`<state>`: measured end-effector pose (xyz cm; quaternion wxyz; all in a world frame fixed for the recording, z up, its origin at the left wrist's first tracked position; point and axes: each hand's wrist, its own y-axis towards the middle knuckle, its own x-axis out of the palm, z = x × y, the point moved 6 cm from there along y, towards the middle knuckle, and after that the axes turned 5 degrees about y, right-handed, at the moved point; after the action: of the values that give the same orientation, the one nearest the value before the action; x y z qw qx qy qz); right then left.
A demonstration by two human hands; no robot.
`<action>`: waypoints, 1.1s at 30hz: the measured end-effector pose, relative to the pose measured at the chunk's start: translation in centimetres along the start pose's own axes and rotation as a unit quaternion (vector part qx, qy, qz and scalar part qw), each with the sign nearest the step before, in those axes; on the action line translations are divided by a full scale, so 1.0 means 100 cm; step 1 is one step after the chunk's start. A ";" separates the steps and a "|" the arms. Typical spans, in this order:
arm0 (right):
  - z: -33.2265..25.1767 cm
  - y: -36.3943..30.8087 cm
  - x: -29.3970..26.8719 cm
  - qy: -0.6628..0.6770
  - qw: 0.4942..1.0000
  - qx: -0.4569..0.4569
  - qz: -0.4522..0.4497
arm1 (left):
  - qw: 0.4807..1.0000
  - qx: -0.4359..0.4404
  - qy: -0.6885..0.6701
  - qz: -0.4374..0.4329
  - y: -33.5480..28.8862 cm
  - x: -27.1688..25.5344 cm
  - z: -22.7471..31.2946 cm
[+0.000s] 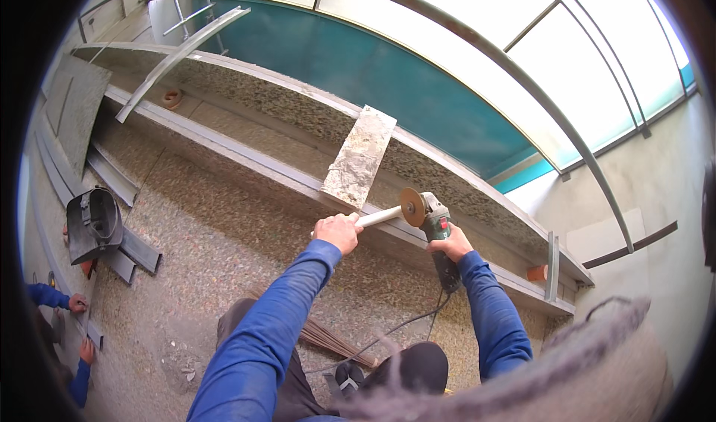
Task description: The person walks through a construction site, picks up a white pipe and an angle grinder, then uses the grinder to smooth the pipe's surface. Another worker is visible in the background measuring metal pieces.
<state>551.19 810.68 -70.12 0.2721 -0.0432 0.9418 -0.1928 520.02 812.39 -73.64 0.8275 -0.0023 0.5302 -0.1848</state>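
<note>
My left hand (339, 232) is closed around a pale, narrow pipe-like piece (380, 217) that points right, toward the grinder's disc. In my right hand (453, 244) is a green and black angle grinder (444, 264), gripped by its body. Its round brown disc (412, 206) is at the far end of the pale piece; I cannot tell whether they touch. Both hands are above the near edge of a long trough-like ledge (246, 142). Just beyond them, a stained, light-coloured board (361, 157) lies across the ledge.
A curved metal rail (514, 71) arches overhead. Metal channel pieces (140, 250) and a dark welding mask (95, 224) are at left. A co-worker's hands (80, 302) hold something at lower left. Thin rods (335, 340) and a black cable (406, 322) are beneath my arms.
</note>
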 end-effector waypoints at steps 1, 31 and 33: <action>0.000 0.000 -0.001 -0.008 1.000 0.009 0.008 | 1.000 -0.001 -0.001 -0.004 0.000 0.001 0.000; -0.004 0.004 0.003 0.003 0.999 0.035 0.010 | 1.000 0.000 -0.021 -0.013 0.004 0.005 -0.006; -0.004 0.003 0.004 0.011 1.000 0.028 0.003 | 1.000 0.001 -0.021 -0.009 0.004 0.003 -0.005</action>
<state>550.68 811.02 -70.13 0.2635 -0.0302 0.9391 -0.2184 519.79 812.72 -74.22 0.8365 -0.0102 0.5127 -0.1930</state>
